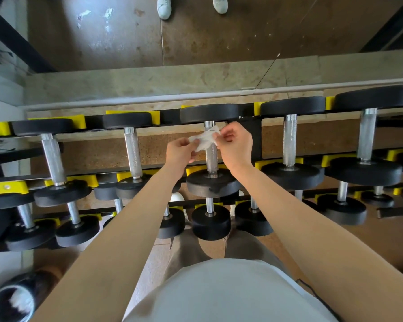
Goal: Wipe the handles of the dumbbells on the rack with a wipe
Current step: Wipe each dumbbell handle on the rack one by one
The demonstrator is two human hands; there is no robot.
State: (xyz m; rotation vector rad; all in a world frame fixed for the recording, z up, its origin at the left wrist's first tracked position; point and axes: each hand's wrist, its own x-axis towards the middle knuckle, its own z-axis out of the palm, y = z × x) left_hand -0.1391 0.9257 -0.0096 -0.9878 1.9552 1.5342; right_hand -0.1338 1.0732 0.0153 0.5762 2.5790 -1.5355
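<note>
White wipe (204,140) hangs crumpled between our hands, in front of the knurled steel handle (211,160) of the middle dumbbell (211,183) on the top tier of the rack (256,145). Our left hand (179,151) pinches its left edge; our right hand (236,145) pinches its right edge, fingers curled. We cannot tell whether wipe and handle touch.

— What sort of place is this?
— A gym, at the free weights. A black steel rack (170,116) runs across the view in tiers, with yellow cradles (78,120) along its rails.
— And what sits on it?
— Rows of dumbbells (290,140) with round black heads and knurled steel handles (133,152). On the top tier the heads are larger toward the rack's right end. Smaller ones (211,221) lie on the lower tiers. Below is a brown speckled floor (102,154).
</note>
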